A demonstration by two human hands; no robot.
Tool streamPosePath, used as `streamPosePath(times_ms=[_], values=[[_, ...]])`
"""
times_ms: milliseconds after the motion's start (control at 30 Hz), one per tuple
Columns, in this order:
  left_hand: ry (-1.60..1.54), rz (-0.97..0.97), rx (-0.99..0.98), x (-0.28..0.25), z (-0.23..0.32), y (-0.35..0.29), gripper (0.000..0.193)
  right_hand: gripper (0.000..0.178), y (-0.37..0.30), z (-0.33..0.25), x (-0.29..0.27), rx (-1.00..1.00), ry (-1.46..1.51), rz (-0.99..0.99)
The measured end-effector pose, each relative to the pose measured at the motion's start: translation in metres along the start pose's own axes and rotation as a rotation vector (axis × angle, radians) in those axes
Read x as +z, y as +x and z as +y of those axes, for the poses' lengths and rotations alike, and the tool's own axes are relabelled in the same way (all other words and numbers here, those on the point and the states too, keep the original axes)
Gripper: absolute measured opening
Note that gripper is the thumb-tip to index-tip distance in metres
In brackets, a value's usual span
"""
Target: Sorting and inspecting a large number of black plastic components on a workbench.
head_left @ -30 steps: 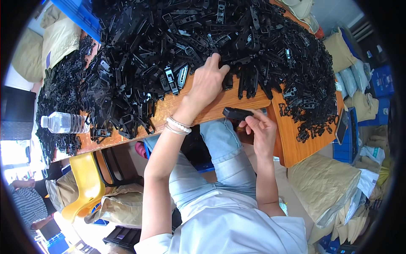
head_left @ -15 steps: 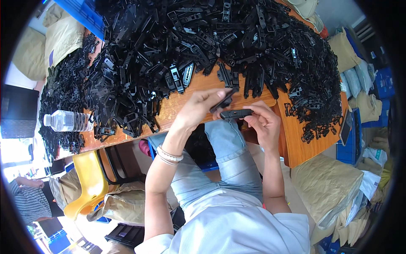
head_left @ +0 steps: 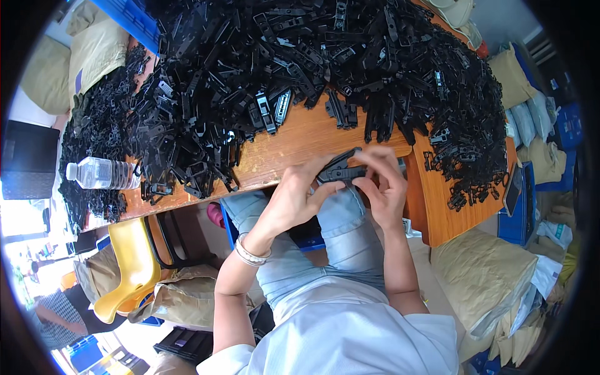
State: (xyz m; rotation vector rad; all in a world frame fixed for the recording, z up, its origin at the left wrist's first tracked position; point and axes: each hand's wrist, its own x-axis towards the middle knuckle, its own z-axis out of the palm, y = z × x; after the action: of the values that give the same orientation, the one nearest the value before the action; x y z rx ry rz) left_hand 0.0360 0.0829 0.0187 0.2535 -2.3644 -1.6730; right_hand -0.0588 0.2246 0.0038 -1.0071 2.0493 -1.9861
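Note:
Over my lap, at the table's near edge, my left hand and my right hand have come close together. Between them is a long black plastic part, gripped by the fingers of both hands. A second slim dark piece lies along its upper side; whether the two are joined I cannot tell. My left thumb presses the near side, and my right fingertips pinch the far end. Beyond my hands spreads a large heap of similar black plastic parts, and a few lie apart on the wood.
Smaller black pieces are piled on the right of the wooden table. A clear plastic bottle lies on its side at left. A phone rests at the right edge. A yellow chair and sacks stand around.
My hands have brought their separate black parts together. The left hand has turned and lowered slightly, and the right fingers have closed over the far end. A person at far left has shifted.

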Motion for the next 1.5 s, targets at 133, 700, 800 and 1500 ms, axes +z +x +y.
streamPosePath(times_ms=[133, 700, 800, 1500], values=[[0.042, 0.026, 0.046, 0.002, 0.001, -0.009, 0.035, 0.036, 0.005, 0.001, -0.010, 0.074, 0.060, -0.254], [0.803, 0.451, 0.077, -0.044, -0.030, 0.026, 0.021, 0.028, -0.024, -0.003, 0.017, 0.103, -0.037, -0.558], [1.041, 0.586, 0.134, -0.051, -0.034, 0.045, 0.015, 0.026, -0.026, -0.005, 0.019, 0.198, 0.082, -0.421], [-0.100, 0.477, -0.077, 0.007, -0.026, 0.038, 0.016, 0.009, -0.008, 0.019, -0.089, 0.254, -1.222, 0.320]])
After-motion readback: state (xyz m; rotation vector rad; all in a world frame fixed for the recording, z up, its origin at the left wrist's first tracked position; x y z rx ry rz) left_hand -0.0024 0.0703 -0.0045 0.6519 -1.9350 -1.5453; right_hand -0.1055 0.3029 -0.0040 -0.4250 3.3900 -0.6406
